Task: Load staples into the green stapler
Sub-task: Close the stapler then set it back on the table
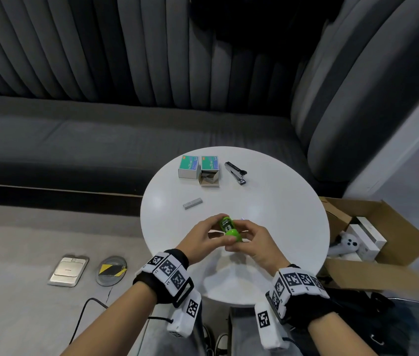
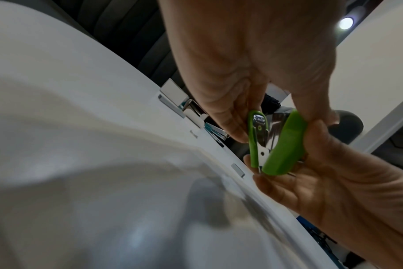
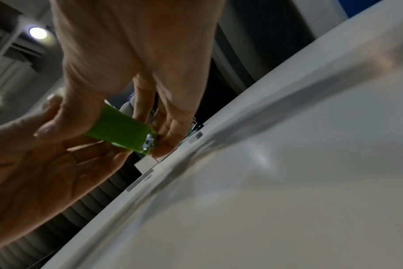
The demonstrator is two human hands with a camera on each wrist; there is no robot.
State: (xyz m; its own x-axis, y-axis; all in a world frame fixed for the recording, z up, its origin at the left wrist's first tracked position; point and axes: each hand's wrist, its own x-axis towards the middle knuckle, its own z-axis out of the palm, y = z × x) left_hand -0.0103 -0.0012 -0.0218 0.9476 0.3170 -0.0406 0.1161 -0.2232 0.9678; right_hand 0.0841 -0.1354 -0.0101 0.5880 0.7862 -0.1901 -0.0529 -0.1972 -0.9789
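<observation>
Both hands hold the small green stapler (image 1: 229, 227) just above the near part of the round white table (image 1: 280, 201). My left hand (image 1: 215, 228) grips its far end, my right hand (image 1: 239, 240) its near end. In the left wrist view the green stapler (image 2: 281, 143) gapes in a V, with shiny metal showing between the halves. The right wrist view shows the stapler's (image 3: 122, 131) green side and metal tip between the fingers. A loose staple strip (image 1: 192, 203) lies on the table beyond the hands, untouched.
Two teal staple boxes (image 1: 189, 166) (image 1: 210, 170) stand at the table's far side, the right one open. A black and silver stapler (image 1: 236, 172) lies beside them. A dark sofa (image 1: 74, 140) runs behind. An open cardboard box (image 1: 383, 253) sits on the floor at right.
</observation>
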